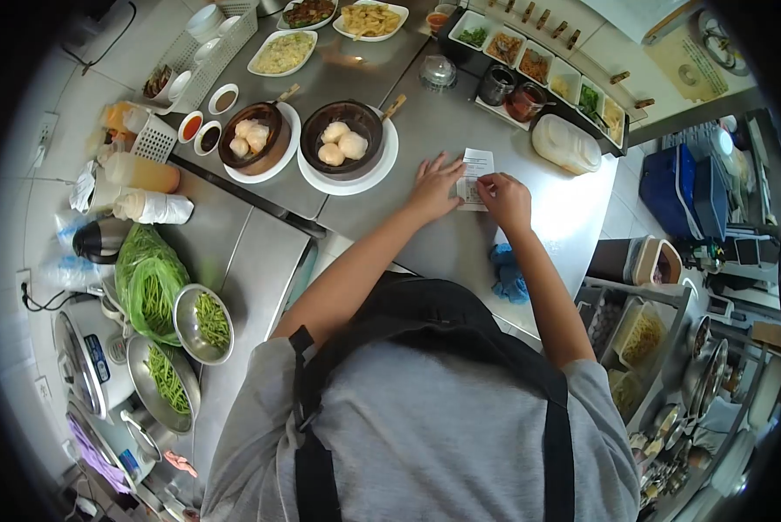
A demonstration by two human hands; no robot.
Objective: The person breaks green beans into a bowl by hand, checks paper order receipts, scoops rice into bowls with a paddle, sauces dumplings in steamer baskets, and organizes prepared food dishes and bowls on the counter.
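A printed paper slip lies flat on the steel counter in front of me. My left hand rests at the slip's left edge, fingers spread on the steel. Over the slip's right side, my right hand is closed in a pinch; what its fingertips hold, if anything, is too small to make out. To the left of my hands, two round steamer pots with dumplings stand on white plates. A blue cloth lies near my right forearm.
A clear lidded container, dark jars and a row of topping trays stand at the right back. Plated dishes are at the far side. Bowls of green beans and a green bag sit left.
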